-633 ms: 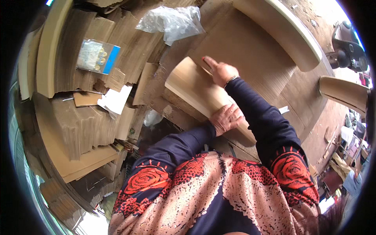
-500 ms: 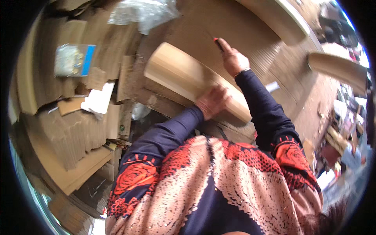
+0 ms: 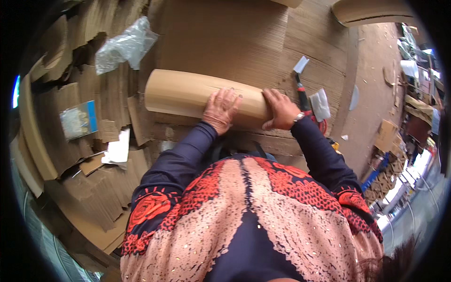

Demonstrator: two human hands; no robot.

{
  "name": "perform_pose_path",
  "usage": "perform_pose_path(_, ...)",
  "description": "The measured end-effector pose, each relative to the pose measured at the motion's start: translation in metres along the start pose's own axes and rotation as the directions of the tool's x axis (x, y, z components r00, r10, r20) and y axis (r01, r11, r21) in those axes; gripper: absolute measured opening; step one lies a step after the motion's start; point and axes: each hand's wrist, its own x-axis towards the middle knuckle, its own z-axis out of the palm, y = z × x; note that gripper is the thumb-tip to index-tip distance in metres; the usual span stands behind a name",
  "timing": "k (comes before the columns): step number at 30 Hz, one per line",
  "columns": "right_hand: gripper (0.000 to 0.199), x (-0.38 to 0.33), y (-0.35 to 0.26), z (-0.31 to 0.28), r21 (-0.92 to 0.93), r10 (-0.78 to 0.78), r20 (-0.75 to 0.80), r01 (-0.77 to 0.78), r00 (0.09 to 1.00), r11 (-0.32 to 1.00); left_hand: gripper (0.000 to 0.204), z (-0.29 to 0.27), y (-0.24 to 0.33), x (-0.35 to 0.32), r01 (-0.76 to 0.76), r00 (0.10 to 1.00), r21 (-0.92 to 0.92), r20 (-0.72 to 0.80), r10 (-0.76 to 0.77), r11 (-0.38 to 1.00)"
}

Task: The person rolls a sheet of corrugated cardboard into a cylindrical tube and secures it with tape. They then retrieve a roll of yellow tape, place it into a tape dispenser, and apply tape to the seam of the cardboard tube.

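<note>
Rolled cardboard sheet (image 3: 197, 96) lies on flat corrugated board (image 3: 225, 37), long axis running left-right, slightly down at right. Left hand (image 3: 221, 110) pressed flat on it, fingers spread; right hand (image 3: 281, 109) cupped over its right end. Red-handled tool (image 3: 303, 98) just right; plastic bag (image 3: 123, 44) upper left

Daylight lit the scene evenly and brightly, with soft shadows under the cardboard roll (image 3: 202, 96). The lower right was overexposed. Fisheye distortion curved straight edges toward a black circular rim. The centre was sharp; the periphery was slightly smeared.
</note>
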Motion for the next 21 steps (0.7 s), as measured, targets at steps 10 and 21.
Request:
perform_pose_path(10, 0.128, -0.009, -0.018, 0.042, -0.067, 0.044, -0.173, -0.056, 0.984, 0.996, 0.124, -0.049, -0.032, 0.009, 0.016, 0.945, -0.093, 0.325, 0.015, 0.996)
perform_pose_path(21, 0.095, -0.041, -0.035, 0.104, -0.184, -0.074, -0.486, -0.019, 0.871, 0.983, 0.119, -0.077, -0.155, 0.020, 0.093, 0.641, -0.159, 0.765, 0.063, 0.983)
